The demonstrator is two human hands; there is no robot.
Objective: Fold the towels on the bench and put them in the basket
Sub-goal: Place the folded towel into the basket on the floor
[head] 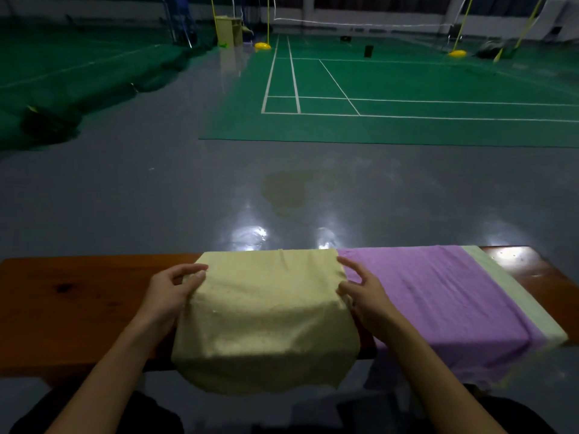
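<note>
A pale yellow towel (pixel 266 314) lies across the middle of the brown wooden bench (pixel 72 308), its near part hanging over the front edge. My left hand (pixel 170 292) pinches the towel's left edge between thumb and fingers. My right hand (pixel 363 296) grips its right edge, thumb on the cloth and fingers spread. To the right a purple towel (pixel 438 296) is spread on the bench, and under it a pale green towel (pixel 507 292) shows as a strip. No basket is in view.
Beyond the bench is a shiny grey floor (pixel 156 198), then a green badminton court (pixel 407 98) with white lines and net posts. Dark netting is heaped at the far left. My knees are under the bench's front edge.
</note>
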